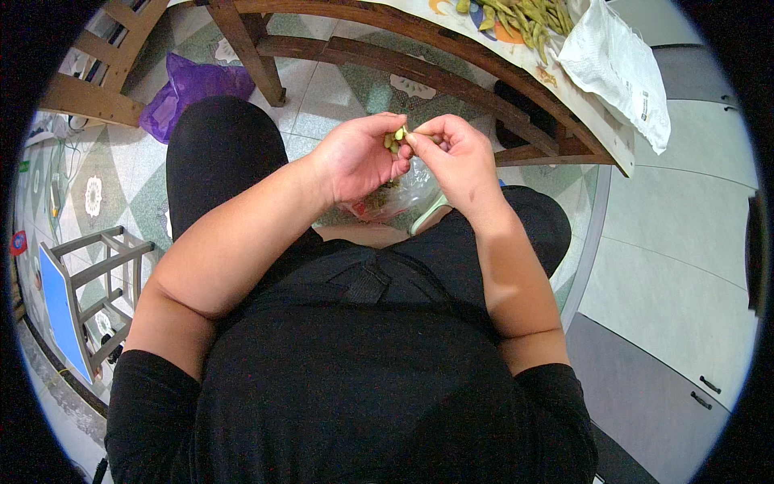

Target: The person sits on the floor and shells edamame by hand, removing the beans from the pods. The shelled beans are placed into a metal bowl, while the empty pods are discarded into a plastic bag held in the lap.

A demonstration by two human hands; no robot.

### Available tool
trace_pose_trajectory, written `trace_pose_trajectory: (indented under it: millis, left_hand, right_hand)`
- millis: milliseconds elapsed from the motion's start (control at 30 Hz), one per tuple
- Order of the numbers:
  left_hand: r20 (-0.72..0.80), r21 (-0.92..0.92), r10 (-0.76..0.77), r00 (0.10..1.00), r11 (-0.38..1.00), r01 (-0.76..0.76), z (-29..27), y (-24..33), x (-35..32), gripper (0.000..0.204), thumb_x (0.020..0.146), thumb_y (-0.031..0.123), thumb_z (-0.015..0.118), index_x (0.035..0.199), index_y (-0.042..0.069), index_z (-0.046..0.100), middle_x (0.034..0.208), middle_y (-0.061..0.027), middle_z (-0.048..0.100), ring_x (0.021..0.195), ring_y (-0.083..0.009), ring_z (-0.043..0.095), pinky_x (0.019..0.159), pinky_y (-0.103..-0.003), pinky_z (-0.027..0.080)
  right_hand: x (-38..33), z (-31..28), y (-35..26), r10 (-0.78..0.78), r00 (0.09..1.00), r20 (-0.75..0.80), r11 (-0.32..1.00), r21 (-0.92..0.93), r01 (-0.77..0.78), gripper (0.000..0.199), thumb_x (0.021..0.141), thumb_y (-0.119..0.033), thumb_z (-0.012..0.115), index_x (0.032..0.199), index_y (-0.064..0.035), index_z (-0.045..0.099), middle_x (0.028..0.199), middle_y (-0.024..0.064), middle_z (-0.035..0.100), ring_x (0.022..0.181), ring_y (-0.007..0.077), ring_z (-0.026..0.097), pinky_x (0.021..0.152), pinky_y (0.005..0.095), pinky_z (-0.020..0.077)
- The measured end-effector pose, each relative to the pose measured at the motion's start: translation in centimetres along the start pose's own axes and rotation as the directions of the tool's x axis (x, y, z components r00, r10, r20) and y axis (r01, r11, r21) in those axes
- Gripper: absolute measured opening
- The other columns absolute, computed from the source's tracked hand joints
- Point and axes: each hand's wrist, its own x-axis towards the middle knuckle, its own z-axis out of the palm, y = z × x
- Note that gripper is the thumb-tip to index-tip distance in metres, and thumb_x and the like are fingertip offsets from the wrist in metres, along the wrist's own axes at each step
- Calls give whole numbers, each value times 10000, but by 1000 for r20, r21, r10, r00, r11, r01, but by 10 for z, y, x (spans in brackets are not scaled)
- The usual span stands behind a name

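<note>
In front of my lap, both hands meet around a small green soybean pod (401,135). My left hand (359,157) is turned palm up, its thumb and curled fingers closed on the pod. Something green and rounded also shows among those fingers, too small to make out well. My right hand (461,161) pinches the pod's other side between thumb and forefinger. Below the hands, between my knees, sits a clear plastic bag (418,192) with greenish bits in it, partly hidden by the hands.
Ahead is a wooden table (516,77) carrying a heap of soybean pods (528,20) and a white plastic bag (617,73) that hangs over its edge. A purple bag (189,89) lies on the tiled floor. A blue-topped stool (64,310) rests on its side at left; cabinets (661,234) line the right.
</note>
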Motion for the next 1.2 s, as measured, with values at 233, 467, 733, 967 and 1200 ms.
trace_pose_trajectory:
  millis: [233,467,733,967,1200]
  left_hand:
    - [-60,119,170,984,980,-162,5,-1,-3,82,829,72,455,896,26,470,805,-69,534,689,-134,536,628,-232,470]
    - [10,206,249,968,947,-245,1,0,1,193,791,119,548,958,38,492,842,-36,557,723,-117,555,628,-222,450]
    - [-69,571,416,907,762,-306,3,-1,-3,139,767,160,595,848,51,563,729,-7,571,644,-85,527,561,-189,385]
    - [-54,655,468,882,683,-323,13,-4,-8,150,751,164,618,842,52,575,738,-15,583,618,-76,529,517,-185,370]
    - [-7,651,406,914,695,-304,7,0,-9,132,748,159,622,810,51,579,745,-22,584,632,-87,531,545,-199,409]
  right_hand:
    - [3,-3,4,-99,989,-110,986,-147,82,131,769,-125,577,731,-2,552,655,37,571,584,77,513,512,224,415]
    - [3,-12,-4,192,981,25,918,350,-188,174,828,-187,505,846,-15,522,677,37,552,528,58,465,464,169,371]
    - [0,-3,-5,193,961,199,857,443,-264,165,821,-150,506,898,-4,506,791,98,588,611,101,544,495,190,436]
    - [-1,-14,-14,200,919,339,813,466,-349,156,810,-132,519,900,-6,513,821,111,592,612,108,558,510,191,461]
    - [-4,-14,-15,205,899,388,806,455,-380,147,807,-137,529,870,-5,519,797,124,600,557,113,560,493,203,469]
